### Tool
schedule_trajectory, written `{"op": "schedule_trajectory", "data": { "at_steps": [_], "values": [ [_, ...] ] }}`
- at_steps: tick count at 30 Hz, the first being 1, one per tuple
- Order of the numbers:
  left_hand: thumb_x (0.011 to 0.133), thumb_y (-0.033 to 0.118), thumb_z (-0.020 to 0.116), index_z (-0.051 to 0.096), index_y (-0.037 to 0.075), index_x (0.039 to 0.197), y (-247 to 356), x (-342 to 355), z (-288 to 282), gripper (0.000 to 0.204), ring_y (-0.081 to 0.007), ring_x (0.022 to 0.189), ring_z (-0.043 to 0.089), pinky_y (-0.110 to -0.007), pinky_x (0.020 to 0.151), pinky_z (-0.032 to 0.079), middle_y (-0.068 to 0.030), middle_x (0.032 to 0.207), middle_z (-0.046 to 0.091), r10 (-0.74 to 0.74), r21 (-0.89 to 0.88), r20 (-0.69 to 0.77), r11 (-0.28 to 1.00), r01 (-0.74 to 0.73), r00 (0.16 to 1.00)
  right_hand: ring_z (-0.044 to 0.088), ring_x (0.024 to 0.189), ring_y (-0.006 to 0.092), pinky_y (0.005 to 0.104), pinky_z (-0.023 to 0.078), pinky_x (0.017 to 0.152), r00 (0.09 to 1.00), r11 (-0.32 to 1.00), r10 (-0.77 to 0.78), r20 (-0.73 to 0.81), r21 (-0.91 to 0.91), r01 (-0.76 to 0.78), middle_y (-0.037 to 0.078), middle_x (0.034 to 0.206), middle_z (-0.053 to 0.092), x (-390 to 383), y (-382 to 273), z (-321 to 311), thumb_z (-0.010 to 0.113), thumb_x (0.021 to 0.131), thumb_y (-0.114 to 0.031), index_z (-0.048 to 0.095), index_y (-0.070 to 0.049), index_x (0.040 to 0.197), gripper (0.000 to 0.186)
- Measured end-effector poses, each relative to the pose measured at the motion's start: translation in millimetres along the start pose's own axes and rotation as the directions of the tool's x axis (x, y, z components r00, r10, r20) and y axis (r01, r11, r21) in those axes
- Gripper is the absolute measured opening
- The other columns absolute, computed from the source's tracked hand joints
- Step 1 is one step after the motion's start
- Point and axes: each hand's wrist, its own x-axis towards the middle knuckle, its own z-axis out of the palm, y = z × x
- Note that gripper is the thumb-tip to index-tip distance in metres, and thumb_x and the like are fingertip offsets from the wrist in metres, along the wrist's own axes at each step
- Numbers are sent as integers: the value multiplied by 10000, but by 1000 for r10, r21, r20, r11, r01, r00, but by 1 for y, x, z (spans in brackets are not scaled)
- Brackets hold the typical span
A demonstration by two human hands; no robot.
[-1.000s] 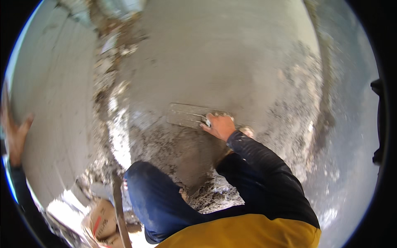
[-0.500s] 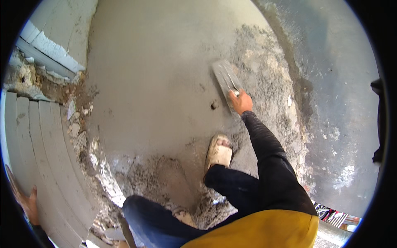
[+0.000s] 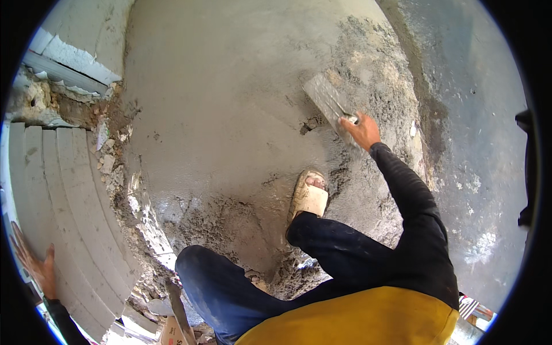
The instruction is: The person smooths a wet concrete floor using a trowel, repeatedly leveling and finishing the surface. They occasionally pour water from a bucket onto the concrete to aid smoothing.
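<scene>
One Hand on the Trowel

One hand, the right [image 3: 363, 131], was closed round the handle of a trowel [image 3: 329, 103] lying flat on wet screed [image 3: 230, 103]. Its blade ran from the fingers up and to the far left, long axis on that diagonal. The left hand [image 3: 35, 265] lay well apart at the near left, fingers spread flat on a ribbed wall [image 3: 63, 195], holding nothing. A sandal [image 3: 309, 198] stood near the blade.

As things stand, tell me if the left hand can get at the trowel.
Probably not. The left hand is pressed on the ribbed wall far to the left, while the trowel lies across the wet mortar in the right hand.
</scene>
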Motion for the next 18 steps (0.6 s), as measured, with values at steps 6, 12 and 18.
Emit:
{"op": "schedule_trajectory", "data": {
  "at_steps": [6, 12, 18],
  "values": [
    [728, 301, 875, 171, 259, 1699, 64, 36, -57, 1200, -321, 1629, 99, -626, 1293, 90, -8, 1766, 173, 18, 62, 43, 998, -20, 999, 725, 900, 339, 449, 557, 834, 945, 901, 297, -133, 367, -232, 227, 1016, 761, -99, -3, 8, 775, 882, -509, 687, 98, 1147, 669],
    [867, 239, 769, 434, 204, 1608, 307, 108, -67, 814, -331, 1613, 188, -607, 1289, 79, -35, 1718, 319, 327, -211, -71, 918, -335, 942, 696, 839, 255, 409, 545, 812, 759, 464, 648, 71, 753, -466, 184, 971, 753, -220, 5, 95, 787, 891, -474, 672, 49, 1103, 576],
    [924, 114, 680, 571, 187, 1477, 684, 209, -77, 568, -332, 1360, 493, -633, 1224, 222, -82, 1431, 595, 604, -728, -352, 303, -615, 715, 733, 861, 442, 518, 578, 765, 862, 824, 500, -80, 351, -445, 282, 930, 737, -269, 18, 126, 636, 936, -647, 621, -28, 1273, 705]
  ]
}}
